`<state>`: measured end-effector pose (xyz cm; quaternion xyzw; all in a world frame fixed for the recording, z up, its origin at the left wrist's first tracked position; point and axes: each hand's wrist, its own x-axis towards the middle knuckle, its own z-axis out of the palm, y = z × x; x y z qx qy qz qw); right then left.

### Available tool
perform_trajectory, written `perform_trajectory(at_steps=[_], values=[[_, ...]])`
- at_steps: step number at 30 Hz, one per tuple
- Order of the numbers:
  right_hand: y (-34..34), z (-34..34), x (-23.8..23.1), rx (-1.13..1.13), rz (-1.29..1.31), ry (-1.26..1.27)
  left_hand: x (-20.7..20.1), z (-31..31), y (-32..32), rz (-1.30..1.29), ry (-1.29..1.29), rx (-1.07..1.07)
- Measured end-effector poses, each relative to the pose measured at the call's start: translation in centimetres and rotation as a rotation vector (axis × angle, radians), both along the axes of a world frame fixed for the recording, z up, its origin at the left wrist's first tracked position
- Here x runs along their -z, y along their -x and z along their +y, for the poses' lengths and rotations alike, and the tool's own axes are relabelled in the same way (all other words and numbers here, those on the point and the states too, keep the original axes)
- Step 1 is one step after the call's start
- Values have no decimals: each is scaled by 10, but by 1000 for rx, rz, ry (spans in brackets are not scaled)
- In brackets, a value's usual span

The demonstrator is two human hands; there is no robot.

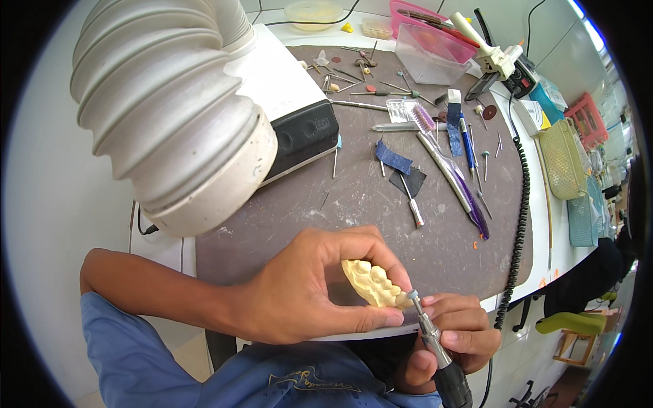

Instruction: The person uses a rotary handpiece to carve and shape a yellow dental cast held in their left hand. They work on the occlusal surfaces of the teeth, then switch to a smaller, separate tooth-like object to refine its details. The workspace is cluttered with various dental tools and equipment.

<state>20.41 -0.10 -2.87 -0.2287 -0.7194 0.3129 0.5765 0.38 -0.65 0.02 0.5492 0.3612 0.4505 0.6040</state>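
Head view: the left hand [289,296] pinches a cream dental model [371,281] between thumb and fingers, by the near edge of the worktop [272,234]. The right hand [462,330] curls its fingers around a rotary handpiece [435,345]. Its grey grinding tip [412,294] sits right by the model's end; I can't tell if they touch. It seems best to hold both steady, press softly and keep the left thumb away from the tip.

Just beyond the left hand [303,292], the surface [292,207] gives free passage. The white hose [170,115] blocks the left, scattered tools [360,105] block farther away, and a coiled cord [523,197] borders the right.
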Motion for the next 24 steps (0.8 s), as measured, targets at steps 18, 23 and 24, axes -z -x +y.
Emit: perform_trajectory(at_steps=[18, 23, 24], values=[[1, -1, 2, 65, 1, -10, 2, 0, 0, -24, 19, 20], [-2, 1, 0, 12, -50, -39, 1, -1, 0, -39, 39, 16], [-3, 2, 0, -11, -56, -48, 1, -1, 0, -39, 42, 15]])
